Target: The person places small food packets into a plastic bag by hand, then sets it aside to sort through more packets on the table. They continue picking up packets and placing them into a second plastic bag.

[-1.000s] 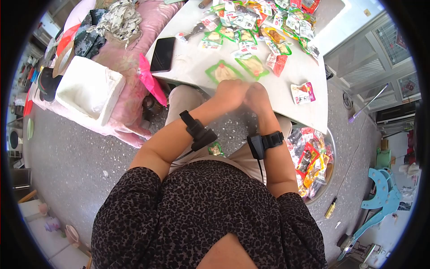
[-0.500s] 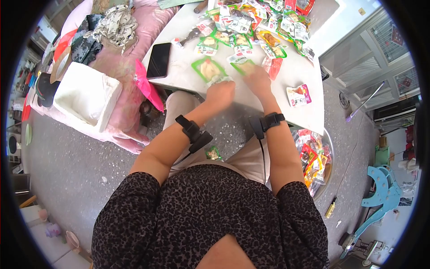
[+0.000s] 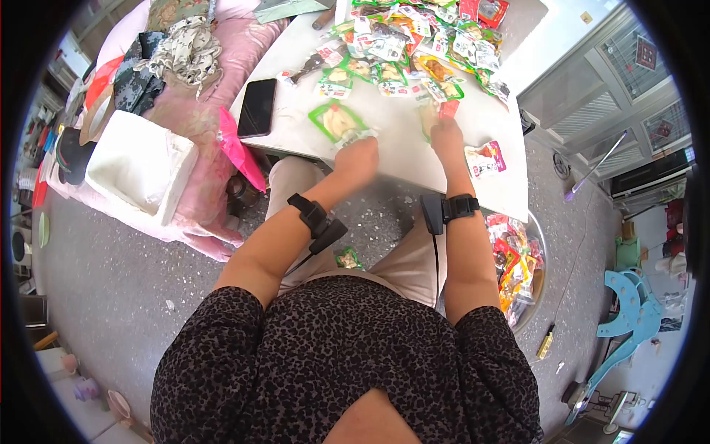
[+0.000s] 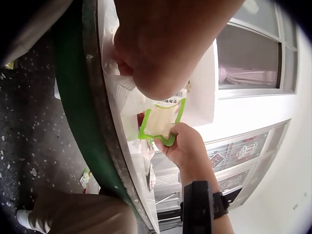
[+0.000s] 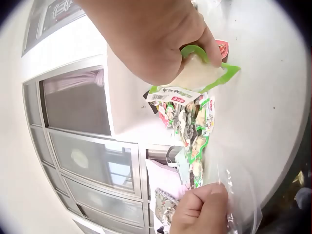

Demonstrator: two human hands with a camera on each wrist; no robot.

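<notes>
My left hand (image 3: 358,159) grips a clear plastic bag (image 5: 236,202) at the near table edge. Just beyond its knuckles is a green-edged food packet (image 3: 336,122) with pale contents. To the right, my right hand (image 3: 447,140) pinches a second green-edged packet (image 5: 195,75) between thumb and fingers. This packet is tilted, its white printed end pointing away from the fingers in the right wrist view. A red packet (image 3: 449,109) lies just past the right hand, partly hidden. Beside the right wrist lies a white and purple packet (image 3: 484,159).
A heap of mixed food packets (image 3: 392,44) covers the far part of the white table (image 3: 296,111). A black phone (image 3: 257,107) lies at the left edge. A basin of packets (image 3: 521,274) stands on the floor at right; a white foam box (image 3: 140,166) sits at left.
The hands were close together at the table edge and have parted. My right hand reached the right green-edged packet, took hold of it and moved right. My left hand shifted slightly left.
</notes>
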